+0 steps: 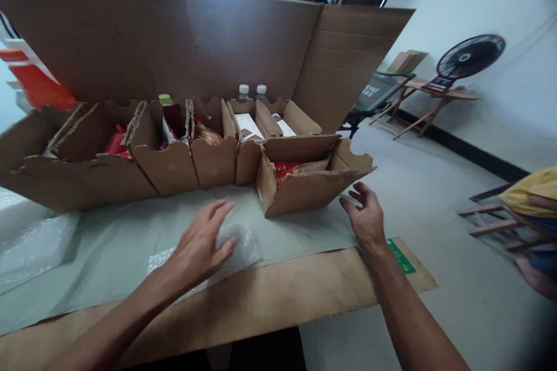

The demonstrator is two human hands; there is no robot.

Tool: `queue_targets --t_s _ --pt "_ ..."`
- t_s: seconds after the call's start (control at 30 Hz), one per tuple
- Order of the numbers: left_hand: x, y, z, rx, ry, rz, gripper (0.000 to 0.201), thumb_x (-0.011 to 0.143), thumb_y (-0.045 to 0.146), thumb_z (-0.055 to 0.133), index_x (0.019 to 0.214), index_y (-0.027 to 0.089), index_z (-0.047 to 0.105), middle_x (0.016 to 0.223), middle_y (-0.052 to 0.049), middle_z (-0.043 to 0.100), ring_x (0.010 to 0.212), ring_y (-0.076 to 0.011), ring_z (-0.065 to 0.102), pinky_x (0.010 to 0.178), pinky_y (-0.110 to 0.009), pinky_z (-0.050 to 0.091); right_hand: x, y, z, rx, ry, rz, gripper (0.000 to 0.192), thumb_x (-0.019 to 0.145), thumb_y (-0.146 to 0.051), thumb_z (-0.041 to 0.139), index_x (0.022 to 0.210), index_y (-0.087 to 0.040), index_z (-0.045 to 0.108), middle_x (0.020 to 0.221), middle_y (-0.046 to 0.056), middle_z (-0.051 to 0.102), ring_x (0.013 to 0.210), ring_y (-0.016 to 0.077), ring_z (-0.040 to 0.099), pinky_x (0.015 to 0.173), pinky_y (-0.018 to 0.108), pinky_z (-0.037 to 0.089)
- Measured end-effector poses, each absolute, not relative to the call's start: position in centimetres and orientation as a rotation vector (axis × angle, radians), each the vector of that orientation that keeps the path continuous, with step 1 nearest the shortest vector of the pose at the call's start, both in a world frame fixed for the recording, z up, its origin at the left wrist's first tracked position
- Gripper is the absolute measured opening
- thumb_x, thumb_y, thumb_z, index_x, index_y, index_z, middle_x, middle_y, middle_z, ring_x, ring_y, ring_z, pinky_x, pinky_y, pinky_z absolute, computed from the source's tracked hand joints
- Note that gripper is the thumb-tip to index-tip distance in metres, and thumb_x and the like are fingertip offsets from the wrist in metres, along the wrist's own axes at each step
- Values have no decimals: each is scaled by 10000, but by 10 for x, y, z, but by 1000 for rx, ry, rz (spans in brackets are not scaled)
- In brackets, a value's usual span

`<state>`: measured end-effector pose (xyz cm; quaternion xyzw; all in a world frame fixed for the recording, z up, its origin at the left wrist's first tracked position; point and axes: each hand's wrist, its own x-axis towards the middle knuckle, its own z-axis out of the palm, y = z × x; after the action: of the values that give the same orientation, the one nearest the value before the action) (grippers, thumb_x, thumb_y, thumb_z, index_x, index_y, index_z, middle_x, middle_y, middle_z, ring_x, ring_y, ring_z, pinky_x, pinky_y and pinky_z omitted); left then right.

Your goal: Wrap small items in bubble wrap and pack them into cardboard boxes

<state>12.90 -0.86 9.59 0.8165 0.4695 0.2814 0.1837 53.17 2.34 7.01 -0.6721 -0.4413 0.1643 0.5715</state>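
My left hand point(208, 237) is over a sheet of bubble wrap point(246, 243), fingers apart, with nothing in it. My right hand point(364, 213) is open beside the right end of a small open-topped cardboard box point(304, 194), near its corner; contact between them is not visible. Inside that box lies a red package point(285, 170), partly hidden by the walls. Behind it, a row of open cardboard bins point(169, 168) runs to the left. The bins hold a red packet point(116, 140), white cartons point(249, 126) and other packages I cannot make out.
A tall cardboard panel point(195, 46) stands behind the bins, with two capped bottles point(243, 93) before it. More plastic wrap point(35, 243) lies at the left on the cloth-covered table point(108, 243). At the right are a fan point(465, 61) and a seated person in yellow point(533, 194).
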Motion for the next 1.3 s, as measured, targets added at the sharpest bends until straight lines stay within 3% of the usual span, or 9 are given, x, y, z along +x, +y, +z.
queue_targets --t_s 0.2,0.33,0.57,0.7,0.83,1.0,1.17,1.3 --pt "229 42 79 2068 1041 827 974 837 308 660 1632 89 144 1662 -274 305 1530 -402 354 1236 -588 346 548 55 62 -1441 -1120 722 423 629 -385 710 1002 -185 717 1005 83 762 932 266 674 829 435 554" --pt "250 30 53 2066 1069 951 1022 860 296 645 1649 140 14 1696 -262 232 1573 -411 262 1257 -635 296 551 49 55 -1362 -1140 793 514 635 -328 737 1136 -213 717 1168 63 767 1098 272 664 968 433 512" --pt "251 3 38 2187 1093 1008 1066 877 230 594 1635 205 -156 1721 -245 143 1584 -432 209 1242 -695 291 549 53 49 -1326 -1166 826 531 654 -319 709 1175 -215 718 1238 71 757 1209 301 637 1005 452 501" --pt "243 14 45 2163 1076 966 1038 864 227 600 1648 170 -78 1708 -246 197 1579 -425 229 1250 -671 290 542 57 49 -1351 -1153 774 537 654 -373 727 1170 -223 715 1252 67 753 1198 291 645 994 438 513" --pt "213 8 51 2159 1069 884 942 869 241 603 1654 163 88 1652 -232 346 1521 -387 369 1223 -618 365 536 41 43 -1465 -1080 666 493 705 -463 740 1118 -194 725 1176 108 764 1070 288 686 913 454 546" --pt "130 -34 52 2255 1258 702 678 889 266 608 1540 205 428 1559 -197 490 1471 -381 418 1182 -640 390 510 -14 33 -1610 -1034 359 360 847 -408 654 1133 -203 728 1226 120 737 1139 289 672 1052 518 476" --pt "67 -71 64 2225 1542 666 420 944 262 570 1357 199 619 1496 -168 566 1461 -362 425 1140 -616 448 419 -51 47 -1397 -1686 344 187 968 -322 594 1058 -247 740 1219 84 747 1170 261 673 1066 495 491" --pt "66 -76 64 2305 1438 626 399 936 187 557 1324 189 651 1447 -153 615 1404 -343 494 1141 -587 461 316 -48 60 -1041 -2267 414 250 982 -186 535 1145 -214 722 1329 104 710 1257 263 631 1064 476 497"
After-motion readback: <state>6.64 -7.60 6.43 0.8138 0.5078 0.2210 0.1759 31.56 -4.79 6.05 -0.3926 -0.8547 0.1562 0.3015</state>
